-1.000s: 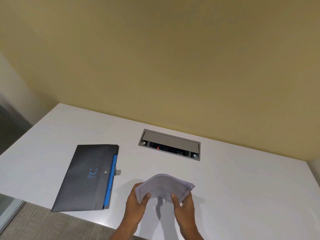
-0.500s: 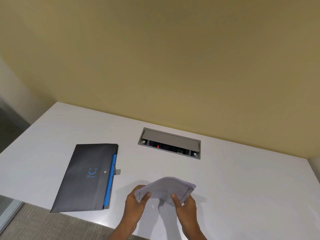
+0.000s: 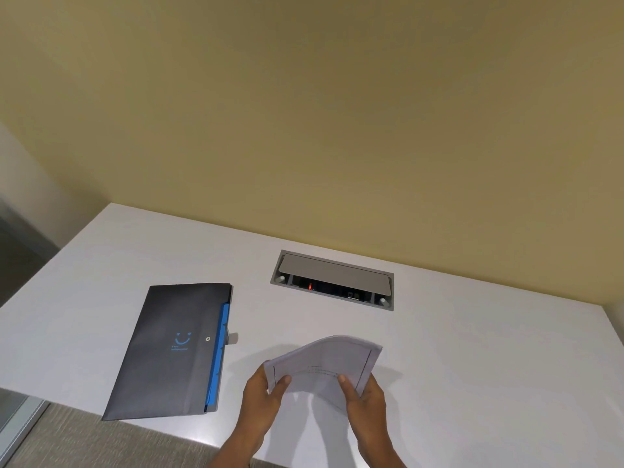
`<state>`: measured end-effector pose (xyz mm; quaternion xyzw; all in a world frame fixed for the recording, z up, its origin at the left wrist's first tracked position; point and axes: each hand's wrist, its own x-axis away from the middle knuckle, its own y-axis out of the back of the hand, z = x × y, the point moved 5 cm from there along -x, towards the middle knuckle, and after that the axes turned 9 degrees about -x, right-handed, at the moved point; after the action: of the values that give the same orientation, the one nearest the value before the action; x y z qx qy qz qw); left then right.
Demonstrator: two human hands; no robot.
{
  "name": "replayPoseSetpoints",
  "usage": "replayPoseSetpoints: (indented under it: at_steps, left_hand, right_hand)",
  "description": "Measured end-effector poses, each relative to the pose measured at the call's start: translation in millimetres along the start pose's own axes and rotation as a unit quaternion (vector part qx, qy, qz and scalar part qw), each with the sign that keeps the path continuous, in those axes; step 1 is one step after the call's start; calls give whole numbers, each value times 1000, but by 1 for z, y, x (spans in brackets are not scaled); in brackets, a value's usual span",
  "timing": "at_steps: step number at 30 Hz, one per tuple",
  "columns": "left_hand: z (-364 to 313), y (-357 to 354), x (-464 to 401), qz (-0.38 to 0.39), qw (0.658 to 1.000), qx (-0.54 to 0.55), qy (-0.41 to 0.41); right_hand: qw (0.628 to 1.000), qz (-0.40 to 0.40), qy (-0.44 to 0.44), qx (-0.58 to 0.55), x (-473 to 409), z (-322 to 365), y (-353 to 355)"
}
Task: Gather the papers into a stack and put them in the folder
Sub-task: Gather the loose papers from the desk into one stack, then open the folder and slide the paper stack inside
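Note:
I hold a stack of white papers (image 3: 326, 364) above the white table (image 3: 472, 349), bowed upward in the middle. My left hand (image 3: 261, 395) grips the stack's left edge and my right hand (image 3: 366, 396) grips its right edge, thumbs on top. To the left lies the dark grey folder (image 3: 172, 349), closed flat, with a blue smiley print, a snap button and blue inner tabs along its right edge. Its near corner overhangs the table's front edge. The folder is apart from my hands.
A grey cable box (image 3: 332, 280) with a raised lid and a red light is set into the table behind the papers. A yellow wall (image 3: 304, 113) rises at the back. Carpet (image 3: 84, 440) shows below the front edge at the left.
The papers have shifted slightly and the stack looks more squared between my hands. The folder has not moved.

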<state>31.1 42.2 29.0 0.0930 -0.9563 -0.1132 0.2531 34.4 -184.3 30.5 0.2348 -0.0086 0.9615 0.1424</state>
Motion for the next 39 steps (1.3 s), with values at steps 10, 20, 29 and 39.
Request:
replayPoseSetpoints:
  at_steps: [10,20,29,39]
  left_hand:
    - [55,92,-57,-143,969,-201,8]
    - [98,137,-106,-150,840,-522,22]
    - [84,130,-134,-132,820,-557,26]
    - [42,141,-129,-130,884,-448,24]
  right_hand:
    - [997,-56,3,47,-4,-5,18]
    - [985,-136,-37,101,12,-33,51]
    - [978,-195,-24,77,34,-53,70]
    - [981,-185,-29,51,47,-11,88]
